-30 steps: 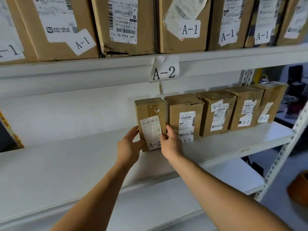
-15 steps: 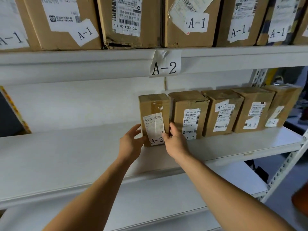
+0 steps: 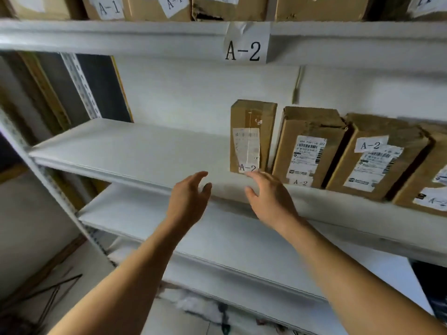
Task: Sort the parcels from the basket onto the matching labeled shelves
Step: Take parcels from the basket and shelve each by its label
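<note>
A tall brown parcel (image 3: 252, 134) marked A-2 stands upright on the white A-2 shelf (image 3: 135, 151), at the left end of a row of A-2 parcels (image 3: 309, 146). The shelf's paper label A-2 (image 3: 244, 50) hangs on the beam above. My left hand (image 3: 189, 199) hovers in front of the shelf edge, fingers relaxed and empty. My right hand (image 3: 269, 195) is just below and in front of the parcel, fingers spread, holding nothing. Neither hand grips the parcel. The basket is out of view.
Boxes marked A-1 (image 3: 108, 7) fill the shelf above. Left of the parcel the A-2 shelf surface is bare. A lower white shelf (image 3: 217, 240) lies beneath my arms. The rack's metal upright (image 3: 48, 180) slants down at the left; floor and dark rods show bottom left.
Both hands have let go of the leftmost A-2 parcel and drawn back toward me. The view has swung left and down, so the parcel row now sits at the right.
</note>
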